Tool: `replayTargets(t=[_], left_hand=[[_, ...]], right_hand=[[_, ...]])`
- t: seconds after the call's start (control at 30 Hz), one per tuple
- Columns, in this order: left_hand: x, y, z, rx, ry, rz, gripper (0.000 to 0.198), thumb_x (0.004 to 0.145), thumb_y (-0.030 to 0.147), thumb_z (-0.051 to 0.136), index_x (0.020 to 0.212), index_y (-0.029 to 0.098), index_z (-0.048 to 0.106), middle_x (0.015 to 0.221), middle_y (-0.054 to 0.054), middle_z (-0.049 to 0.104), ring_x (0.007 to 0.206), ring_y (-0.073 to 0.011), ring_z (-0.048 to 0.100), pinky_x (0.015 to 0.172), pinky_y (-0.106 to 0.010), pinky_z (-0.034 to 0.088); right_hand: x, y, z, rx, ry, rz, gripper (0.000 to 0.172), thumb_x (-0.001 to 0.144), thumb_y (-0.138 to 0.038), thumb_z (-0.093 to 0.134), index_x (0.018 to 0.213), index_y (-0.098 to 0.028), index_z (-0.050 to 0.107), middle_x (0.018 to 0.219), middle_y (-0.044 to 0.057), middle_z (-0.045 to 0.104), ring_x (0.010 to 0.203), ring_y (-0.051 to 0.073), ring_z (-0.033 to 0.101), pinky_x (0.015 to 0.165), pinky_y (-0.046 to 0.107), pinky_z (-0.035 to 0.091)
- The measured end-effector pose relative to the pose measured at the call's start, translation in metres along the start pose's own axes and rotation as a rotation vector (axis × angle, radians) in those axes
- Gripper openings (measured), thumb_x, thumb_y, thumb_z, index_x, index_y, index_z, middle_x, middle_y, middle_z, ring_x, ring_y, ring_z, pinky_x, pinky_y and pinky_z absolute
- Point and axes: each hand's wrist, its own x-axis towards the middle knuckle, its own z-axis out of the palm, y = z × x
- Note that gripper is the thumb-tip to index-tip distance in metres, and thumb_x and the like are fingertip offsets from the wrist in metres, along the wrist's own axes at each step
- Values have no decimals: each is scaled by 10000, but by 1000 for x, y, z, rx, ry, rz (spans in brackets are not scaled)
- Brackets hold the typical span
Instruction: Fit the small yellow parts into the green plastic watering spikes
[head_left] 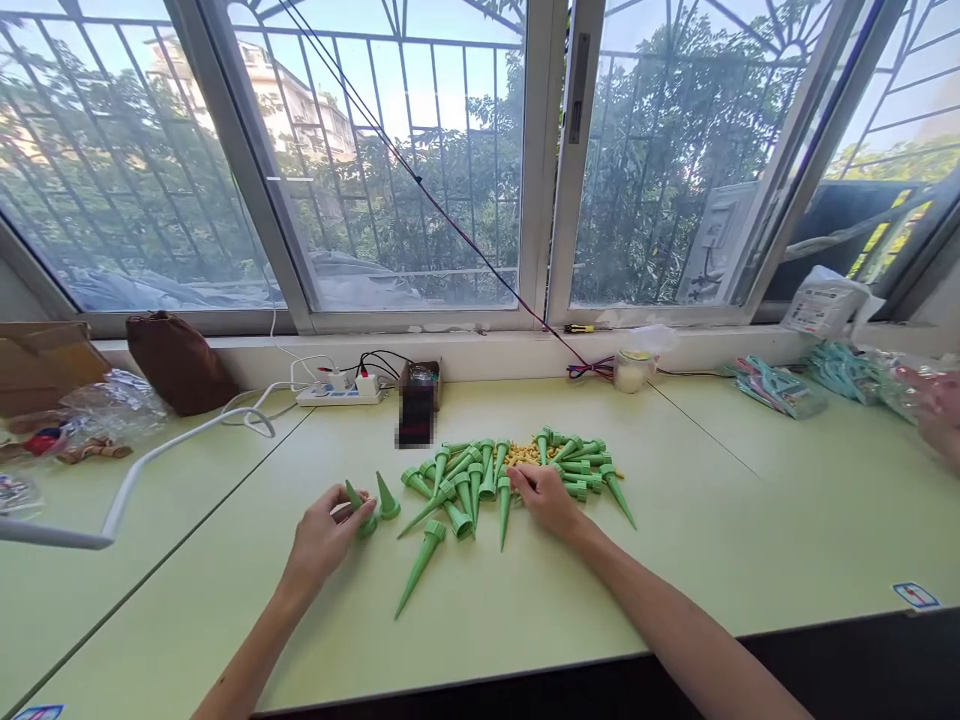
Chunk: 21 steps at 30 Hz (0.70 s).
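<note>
A pale table (pixel 750 530) carries green cones (pixel 421 564) and small yellow pieces (pixel 527 455).

Spikes (pixel 420 564): I see plain green
Small pieces (pixel 523 453): yellow-tan, to my eye
Tabletop (pixel 750 560): pale yellow-green, thin dark seam lines
Pouch (pixel 178 362): I read dark brown
Power strip (pixel 337 396): white

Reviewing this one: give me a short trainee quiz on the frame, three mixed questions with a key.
1. True or false: the left hand has its fingers on the brown pouch.
2. Which is nearer the right hand: (a) yellow pieces or (b) the white power strip?
3. Fill in: the cone-shaped spikes are ____ in colour.

Key: 1 false, they are on a spike; 2 a; 3 green.
</note>
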Motion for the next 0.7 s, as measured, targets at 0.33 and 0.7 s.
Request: replayTargets(t=[0.33, 0.7], left_hand=[[-1, -22, -12, 172, -13, 76, 584, 550, 701, 775, 840, 218, 624, 862, -83, 770, 890, -321, 753, 809, -427, 619], [3, -15, -1, 171, -30, 113, 624, 531, 721, 762, 871, 214, 636, 814, -82, 760, 828, -303, 750, 762, -436, 641]], right_hand=[[1, -1, 0, 4, 0, -11, 539, 1030, -522, 383, 607, -198, 464, 576, -19, 461, 541, 130, 396, 554, 269, 301], [1, -1, -1, -7, 0, -15, 527, 1034, -499, 394, 619, -191, 499, 566, -25, 458, 537, 127, 400, 555, 265, 298]])
